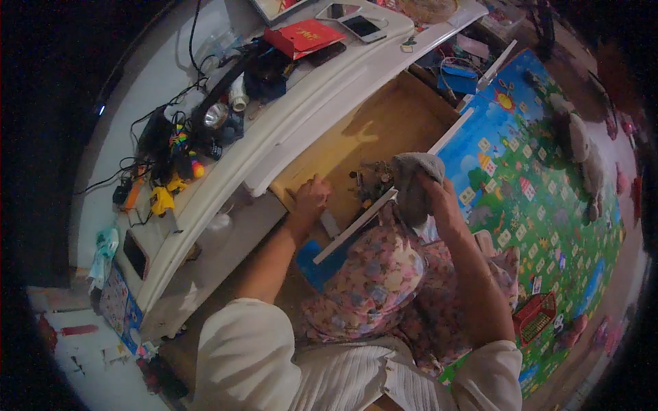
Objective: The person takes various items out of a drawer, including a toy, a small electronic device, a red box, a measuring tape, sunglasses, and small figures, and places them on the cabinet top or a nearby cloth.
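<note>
A grey cloth (419,175) hangs bunched in my right hand (439,198), above the right end of an open wooden drawer (391,116). My left hand (312,196) is inside the drawer near its left end, with curled fingers close to the wooden bottom. What those fingers hold, if anything, is hidden. A cluster of small metal-looking items (373,178) lies in the drawer beside the cloth, too small to name. The drawer's white front edge (356,226) runs between my arms, near my knees in flowered fabric.
Above the drawer, a white tabletop (288,113) holds tangled black cables, a silver lamp head (215,115), a red packet (303,38) and a phone (363,27). A colourful play mat (507,212) covers the floor to the right, with a red basket (534,317) on it.
</note>
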`<state>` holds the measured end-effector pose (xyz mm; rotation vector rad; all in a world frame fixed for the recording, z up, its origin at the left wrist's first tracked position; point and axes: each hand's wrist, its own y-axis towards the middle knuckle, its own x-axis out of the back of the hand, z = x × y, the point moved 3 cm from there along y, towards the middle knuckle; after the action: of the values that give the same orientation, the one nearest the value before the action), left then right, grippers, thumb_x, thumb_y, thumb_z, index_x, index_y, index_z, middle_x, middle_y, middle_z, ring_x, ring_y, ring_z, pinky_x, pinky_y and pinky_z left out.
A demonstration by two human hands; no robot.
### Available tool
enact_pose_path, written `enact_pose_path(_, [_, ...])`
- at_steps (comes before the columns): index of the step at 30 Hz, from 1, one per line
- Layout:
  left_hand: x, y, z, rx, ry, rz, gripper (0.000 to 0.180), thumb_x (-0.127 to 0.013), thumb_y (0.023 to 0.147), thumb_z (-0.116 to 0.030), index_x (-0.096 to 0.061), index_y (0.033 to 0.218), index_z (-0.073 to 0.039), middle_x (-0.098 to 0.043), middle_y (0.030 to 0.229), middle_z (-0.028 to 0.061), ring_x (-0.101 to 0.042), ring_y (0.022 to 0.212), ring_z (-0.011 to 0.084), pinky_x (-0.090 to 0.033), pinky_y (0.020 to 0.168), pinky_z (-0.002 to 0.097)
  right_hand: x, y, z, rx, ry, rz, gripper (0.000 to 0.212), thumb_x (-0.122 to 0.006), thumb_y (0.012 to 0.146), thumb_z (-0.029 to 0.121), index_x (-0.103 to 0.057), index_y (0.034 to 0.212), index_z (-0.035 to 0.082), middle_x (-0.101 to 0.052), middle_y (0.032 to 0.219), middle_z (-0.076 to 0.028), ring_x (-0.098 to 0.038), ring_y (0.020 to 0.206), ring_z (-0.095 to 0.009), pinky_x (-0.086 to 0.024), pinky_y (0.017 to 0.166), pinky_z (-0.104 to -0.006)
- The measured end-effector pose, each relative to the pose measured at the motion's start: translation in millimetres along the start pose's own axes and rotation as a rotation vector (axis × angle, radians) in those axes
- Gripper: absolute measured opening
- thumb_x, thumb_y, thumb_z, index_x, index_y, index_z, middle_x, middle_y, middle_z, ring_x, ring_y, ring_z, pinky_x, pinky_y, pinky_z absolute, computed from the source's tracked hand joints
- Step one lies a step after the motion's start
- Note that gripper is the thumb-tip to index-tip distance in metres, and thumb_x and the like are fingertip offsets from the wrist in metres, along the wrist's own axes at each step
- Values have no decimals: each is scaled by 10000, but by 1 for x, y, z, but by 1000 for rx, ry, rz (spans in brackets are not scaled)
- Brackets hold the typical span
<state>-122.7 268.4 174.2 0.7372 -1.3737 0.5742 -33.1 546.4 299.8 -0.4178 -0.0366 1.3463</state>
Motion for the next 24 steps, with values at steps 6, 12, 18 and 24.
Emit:
enact_pose_path(6, [31, 10, -23, 736, -1506, 240, 138, -537, 848, -177, -574, 947, -87, -593, 816, 53, -584, 764, 157, -482, 657, 279, 5, 4, -15, -42, -58, -31, 426, -529, 832, 245, -514, 1176, -6, -587, 1068, -103, -534, 966, -200, -419, 856, -323])
enact_pose_path(12, [115, 30, -107, 878, -2216, 74, 263, -568, 836, -162, -560, 1077, -56, -614, 980, 68, -598, 916, 175, -494, 765, 312, -19, -7, -2, 383, -352, 216, 408, -559, 834, 240, -518, 1179, 27, -551, 1154, -106, -520, 1044, -224, -399, 908, -333])
enact_pose_path(18, [130, 11, -106, 315, -1436, 11, 372, -573, 831, -76, -475, 1186, -26, -566, 1098, 89, -561, 995, 175, -448, 873, 316, -20, -8, -7, 540, -592, 363, 576, -635, 789, 162, -398, 1312, 111, -546, 1200, -180, -535, 1094, -301, -402, 957, -369])
enact_pose_path(24, [209, -28, -51, 517, -1604, -336, 308, -594, 818, -41, -477, 1102, -22, -565, 962, 55, -574, 872, 172, -478, 826, 326, -24, -21, 18, 243, -286, 35, 423, -578, 838, 45, -432, 1234, 63, -603, 1019, -118, -600, 893, -200, -492, 772, -316])
